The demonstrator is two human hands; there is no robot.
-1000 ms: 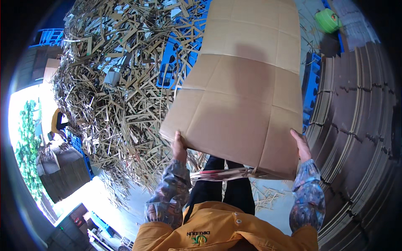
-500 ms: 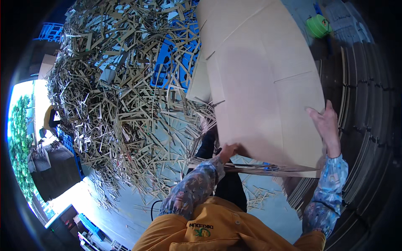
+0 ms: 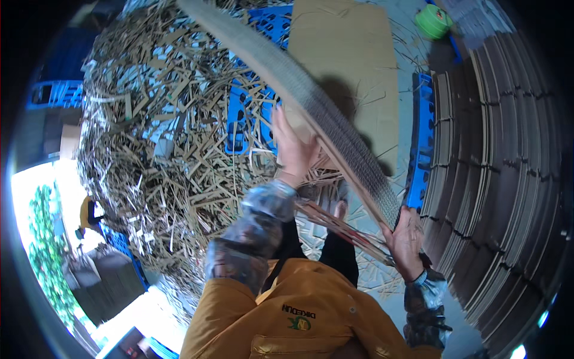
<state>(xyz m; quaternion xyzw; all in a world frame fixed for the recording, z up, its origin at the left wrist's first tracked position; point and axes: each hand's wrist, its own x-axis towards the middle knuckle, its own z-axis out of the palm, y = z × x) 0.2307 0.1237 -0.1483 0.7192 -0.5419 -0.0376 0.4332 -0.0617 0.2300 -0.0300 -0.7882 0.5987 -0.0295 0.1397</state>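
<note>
A thick stack of cardboard sheets (image 3: 338,110) stands tipped on edge, slanting from the upper left down toward my right side, its layered edges facing up. My right hand (image 3: 408,242) is closed around its near end. My left hand (image 3: 294,149) has its fingers stretched out and apart, the palm turned to the stack's left face and the thumb side close to it. Below, a bundle of thin cardboard strips (image 3: 350,230) runs between my legs and my right wrist. Beyond the stack lies a flat cardboard sheet (image 3: 365,66), with the stack's shadow on it.
A large heap of cardboard scraps (image 3: 161,149) covers the left, partly over a blue plastic pallet (image 3: 237,119). Tall piles of cardboard (image 3: 490,143) line the right, beside another blue pallet edge (image 3: 422,137). A green bucket (image 3: 433,23) stands far right. Another person (image 3: 88,214) bends at far left.
The cardboard stack has gone from lying broad face up to standing on edge. My left hand has moved from its near edge up along its face; my right hand has come inward and lower.
</note>
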